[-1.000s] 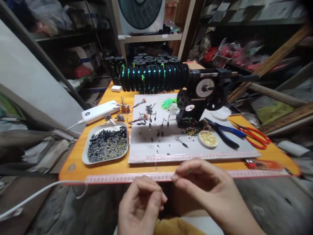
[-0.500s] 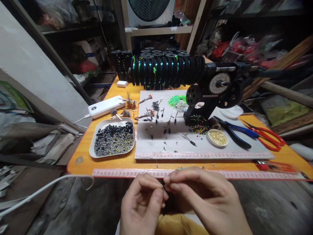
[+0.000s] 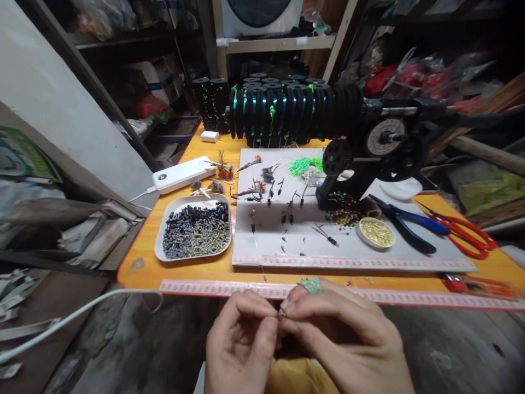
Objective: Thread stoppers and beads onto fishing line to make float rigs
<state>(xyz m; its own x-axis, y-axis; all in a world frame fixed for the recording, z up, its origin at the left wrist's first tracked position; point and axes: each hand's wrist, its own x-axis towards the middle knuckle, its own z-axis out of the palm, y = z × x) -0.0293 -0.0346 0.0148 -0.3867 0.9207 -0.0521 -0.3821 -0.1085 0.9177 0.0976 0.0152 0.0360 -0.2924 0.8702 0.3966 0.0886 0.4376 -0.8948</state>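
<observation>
My left hand (image 3: 246, 339) and my right hand (image 3: 348, 334) meet fingertip to fingertip just off the table's front edge. Thumb and forefinger are pinched on each. Between the right fingertips shows a tiny brass-coloured piece (image 3: 283, 313). Whatever the left fingertips pinch is hidden behind them. A green wrap (image 3: 311, 285) circles one finger of my right hand. On the grey board (image 3: 213, 261) beyond lie several small black fishing-line stoppers or sleeves on thin wire, such as one piece (image 3: 332, 241); their exact kind is unclear. A small dish (image 3: 376, 247) holds brass-coloured bits.
At left stands a white tray (image 3: 158, 249) of small black and grey tubes, with a white power bank (image 3: 182, 174) behind it. Blue-handled pliers (image 3: 410, 227) and red-handled scissors (image 3: 471, 238) lie right. A black winding machine (image 3: 344, 175) with ribbed rollers (image 3: 287, 115) rises behind the board.
The view has shifted, so the table appears farther right. My fingertips remain together; a brass-coloured glint and the green finger wrap now show more plainly.
</observation>
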